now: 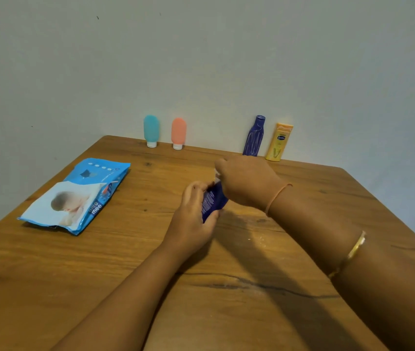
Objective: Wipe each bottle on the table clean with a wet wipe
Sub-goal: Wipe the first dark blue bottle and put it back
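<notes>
Left hand gripping blue bottle, right hand clasping top

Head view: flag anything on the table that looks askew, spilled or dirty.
The dark blue bottle at the back wall is streaked whitish and leans toward the yellow bottle, unlike the upright teal tube. White specks dot the table beside the right forearm.

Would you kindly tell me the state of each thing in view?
Teal bottle: standing on its cap.
Pink bottle: standing on its cap.
Tall blue bottle: upright by wall.
Yellow bottle: upright.
Held bottle: gripped by left hand.
Right hand: grips its top.
Wipe pack: lying flat.
</notes>
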The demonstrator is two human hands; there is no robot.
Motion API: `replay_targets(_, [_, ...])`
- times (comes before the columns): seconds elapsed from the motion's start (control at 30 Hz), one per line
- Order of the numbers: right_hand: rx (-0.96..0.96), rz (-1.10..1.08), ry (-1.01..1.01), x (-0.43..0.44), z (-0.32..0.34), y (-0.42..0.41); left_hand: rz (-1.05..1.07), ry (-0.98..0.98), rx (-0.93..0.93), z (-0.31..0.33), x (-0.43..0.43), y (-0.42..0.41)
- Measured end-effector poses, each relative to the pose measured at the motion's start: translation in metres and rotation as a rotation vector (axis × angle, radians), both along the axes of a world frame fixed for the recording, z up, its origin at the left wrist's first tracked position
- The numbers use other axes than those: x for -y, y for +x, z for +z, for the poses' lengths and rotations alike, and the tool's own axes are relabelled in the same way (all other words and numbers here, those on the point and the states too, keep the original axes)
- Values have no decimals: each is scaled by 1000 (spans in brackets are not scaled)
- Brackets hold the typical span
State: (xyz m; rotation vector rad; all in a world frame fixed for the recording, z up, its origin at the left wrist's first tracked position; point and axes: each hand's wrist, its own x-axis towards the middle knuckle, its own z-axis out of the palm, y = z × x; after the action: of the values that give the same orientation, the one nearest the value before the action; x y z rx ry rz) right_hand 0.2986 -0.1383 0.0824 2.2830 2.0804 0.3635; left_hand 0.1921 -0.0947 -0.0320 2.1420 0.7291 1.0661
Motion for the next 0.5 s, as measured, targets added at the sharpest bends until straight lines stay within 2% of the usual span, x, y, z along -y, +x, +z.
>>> replay_targets(0.07, [-261, -67, -14, -2, -4, 9, -9, 58, -43, -2, -2, -3])
replay_targets(0.23, [-1172, -268, 109, 5, -9, 26, 2, 117, -146, 1, -9, -10])
replay_targets(0.3, [-1388, -391, 193, 7, -14, 32, 4, 154, -201, 0, -12, -11])
replay_targets(0.37, [-1393, -430, 317, 9, -22, 39, 11, 187, -274, -1, -14, -12])
replay_targets(0.5, [-909, -210, 524, 13, -43, 45, 36, 212, -334, -4, -13, -12])
